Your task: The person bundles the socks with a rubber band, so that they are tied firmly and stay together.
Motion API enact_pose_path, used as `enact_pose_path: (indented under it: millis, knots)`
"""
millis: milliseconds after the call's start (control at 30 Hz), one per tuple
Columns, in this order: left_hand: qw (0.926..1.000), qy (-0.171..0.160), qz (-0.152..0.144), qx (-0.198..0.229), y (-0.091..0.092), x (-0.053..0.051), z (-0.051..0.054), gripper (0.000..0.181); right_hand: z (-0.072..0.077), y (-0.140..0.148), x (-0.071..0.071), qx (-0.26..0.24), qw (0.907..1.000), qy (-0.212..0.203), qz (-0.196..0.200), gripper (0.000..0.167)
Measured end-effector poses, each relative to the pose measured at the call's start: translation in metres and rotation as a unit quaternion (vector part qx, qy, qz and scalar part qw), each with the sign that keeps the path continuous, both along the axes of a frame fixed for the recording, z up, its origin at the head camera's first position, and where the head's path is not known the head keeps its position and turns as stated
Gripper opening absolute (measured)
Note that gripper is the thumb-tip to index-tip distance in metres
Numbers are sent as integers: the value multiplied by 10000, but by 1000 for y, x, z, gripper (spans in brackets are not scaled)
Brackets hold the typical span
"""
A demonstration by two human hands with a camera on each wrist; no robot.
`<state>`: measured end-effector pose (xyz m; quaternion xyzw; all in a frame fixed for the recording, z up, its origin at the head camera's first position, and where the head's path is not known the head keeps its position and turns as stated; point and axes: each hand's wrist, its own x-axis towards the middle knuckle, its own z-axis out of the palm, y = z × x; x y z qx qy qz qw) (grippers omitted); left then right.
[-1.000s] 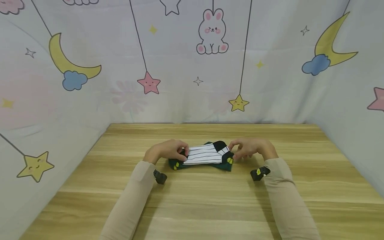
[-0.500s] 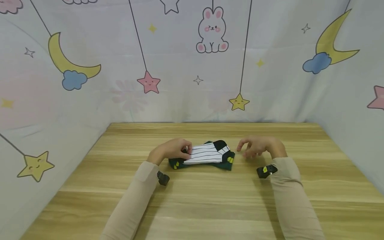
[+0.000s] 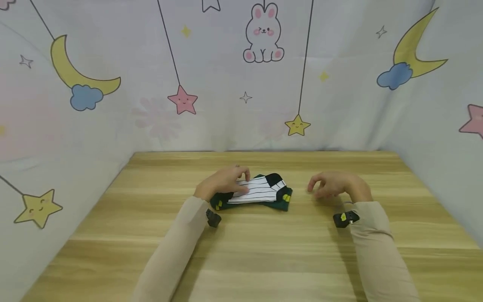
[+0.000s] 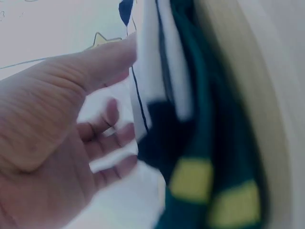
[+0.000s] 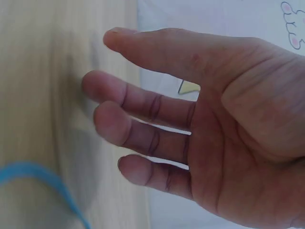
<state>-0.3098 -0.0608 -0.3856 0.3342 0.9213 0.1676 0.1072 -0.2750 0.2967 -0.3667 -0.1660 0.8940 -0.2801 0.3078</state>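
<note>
White socks with thin dark stripes and black toe and heel (image 3: 256, 191) lie across dark green socks with yellow patches (image 3: 277, 205) near the table's middle. My left hand (image 3: 225, 181) is over the left part of the striped pair, thumb and fingers spread apart; in the left wrist view the thumb of the hand (image 4: 57, 119) meets or nearly meets the striped cloth (image 4: 147, 62), with the green cloth (image 4: 209, 129) beyond. To the right of the socks, my right hand (image 3: 337, 183) hovers with loosely bent fingers and holds nothing, as the hand (image 5: 190, 119) also shows in the right wrist view.
The wooden table (image 3: 264, 251) reaches back to a pale curtain (image 3: 222, 75) printed with moons, stars and a rabbit, which also lines both sides. Black devices are strapped at both wrists. A blurred blue curved strip (image 5: 38, 171) crosses the right wrist view.
The right hand has moved right, away from the socks' right end. My left hand has shifted right over the striped socks and its fingers have spread. The view has tilted slightly.
</note>
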Motion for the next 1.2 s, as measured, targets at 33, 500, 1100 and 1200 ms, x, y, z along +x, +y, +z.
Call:
enact_pose_path:
  millis: [33,500,1100,1200]
  knots:
    - [10000,-26,24,-28,3,-1,2,33,0,3,2,-31,10000,31,12,22]
    - [9996,-266,-127,-49,29,-2,-3,71,-10,28,15,-114,9995,-294,-95,17]
    - [9991,-352,-248,-49,56,-1,-9,70,-14,43,13,344,9990,-266,113,14]
    - [9989,-381,-270,-28,59,-1,-9,71,-14,45,14,317,9991,-243,103,13]
